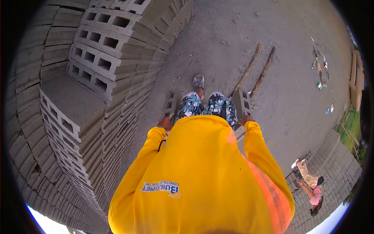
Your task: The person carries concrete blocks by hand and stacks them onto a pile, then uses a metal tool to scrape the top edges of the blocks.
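At my left side, my left hand (165, 123) is closed on the end of a grey hollow concrete block (170, 103), which hangs beside my thigh with its holes showing. My right hand (246, 119) grips a second hollow concrete block (243, 102) at my other side, next to my leg. Both blocks are held upright, one on each side of my patterned shorts (204, 105). My fingers are partly hidden by the blocks and sleeves. One shoe (198, 80) shows ahead on the ground.
High stacks of hollow blocks (97, 50) rise close on my left. Two wooden poles (249, 68) lie on the gravel ground ahead to the right. Litter (320, 70) is scattered farther right. Another person (311, 183) stands by more stacked blocks (337, 171) at lower right.
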A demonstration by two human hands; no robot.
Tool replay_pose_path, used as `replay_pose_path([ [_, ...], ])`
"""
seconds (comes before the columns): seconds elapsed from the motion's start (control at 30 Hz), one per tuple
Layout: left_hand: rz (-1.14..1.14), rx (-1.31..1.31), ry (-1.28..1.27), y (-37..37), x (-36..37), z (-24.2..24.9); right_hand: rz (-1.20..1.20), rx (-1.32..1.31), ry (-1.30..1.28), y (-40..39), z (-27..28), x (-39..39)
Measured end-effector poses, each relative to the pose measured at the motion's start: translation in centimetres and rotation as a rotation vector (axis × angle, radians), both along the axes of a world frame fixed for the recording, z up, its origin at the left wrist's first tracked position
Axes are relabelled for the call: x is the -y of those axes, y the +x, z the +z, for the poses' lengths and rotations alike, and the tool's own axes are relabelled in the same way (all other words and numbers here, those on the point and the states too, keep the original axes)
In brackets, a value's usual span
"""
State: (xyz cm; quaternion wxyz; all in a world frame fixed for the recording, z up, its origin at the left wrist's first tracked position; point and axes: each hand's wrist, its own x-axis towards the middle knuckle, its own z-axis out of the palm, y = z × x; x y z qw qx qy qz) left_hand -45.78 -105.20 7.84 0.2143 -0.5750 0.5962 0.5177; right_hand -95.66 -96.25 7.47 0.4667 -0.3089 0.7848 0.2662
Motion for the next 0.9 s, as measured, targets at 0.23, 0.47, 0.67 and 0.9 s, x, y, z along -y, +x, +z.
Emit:
replay_pose_path([
  [0.23, -0.059, 0.100, -0.027, -5.4, 7.0, 4.7, 0.182, 0.026, 0.029, -5.2, -2.5, 13.5],
  [0.47, -0.143, 0.119, -0.142, -10.5, 12.6, 6.9, 0.343, 0.039, 0.125, -7.8, -10.4, 29.4],
  [0.67, -0.183, 0.092, -0.138, -14.1, 16.6, 9.5, 0.548, 0.098, 0.113, -8.5, -20.0, 38.8],
  [0.9, -0.089, 0.017, -0.052, -17.7, 20.3, 9.4, 0.617, 0.078, 0.175, -6.6, -21.8, 46.2],
])
